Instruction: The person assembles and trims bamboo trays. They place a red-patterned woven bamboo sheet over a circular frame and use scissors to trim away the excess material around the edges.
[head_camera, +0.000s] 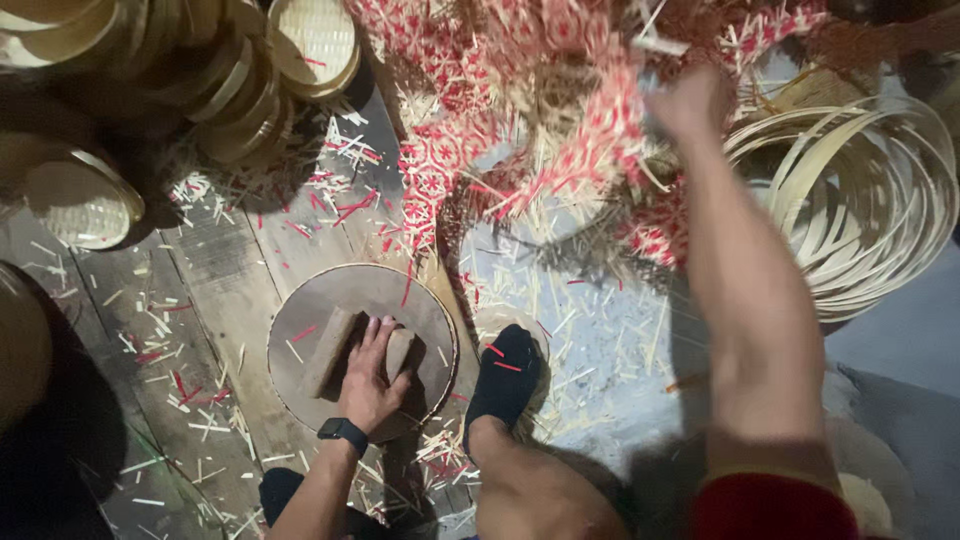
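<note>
Pressing down flat, left hand (368, 380) with fingers spread across a wooden block (328, 350) and a smaller piece (398, 350) just beside it, not curled round either. Wrist banded by a black watch (342, 432). Both blocks lying on a round board (420, 305), itself flat on the plank floor (220, 280) close before the knees.

Reaching far up and away, right hand (690, 100) at the edge of a heap of woven matting (440, 160) in red and pale strips. Blurred by movement, so impossible to tell whether closed on a sheet or only touching it; knuckles bunched, by the look of it.

Judged as a fetching step: holding the board and blocks steady with one hand while going for a sheet of weave with the other. Calling next, most likely, for one sheet separated cleanly from the tangle, and for the blocks lifted clear before anything can lie flat on the board.

Resting just right of the board, a foot in a black sock (505, 375), a red sliver lying on it. Scattered all over the floor, red and pale offcuts (340, 200). Well apart at the right, a loose coil of bamboo hoops (860, 210). Stacked at the upper left, round woven baskets (240, 90), with one small woven lid (80, 205) lying alone below them.
</note>
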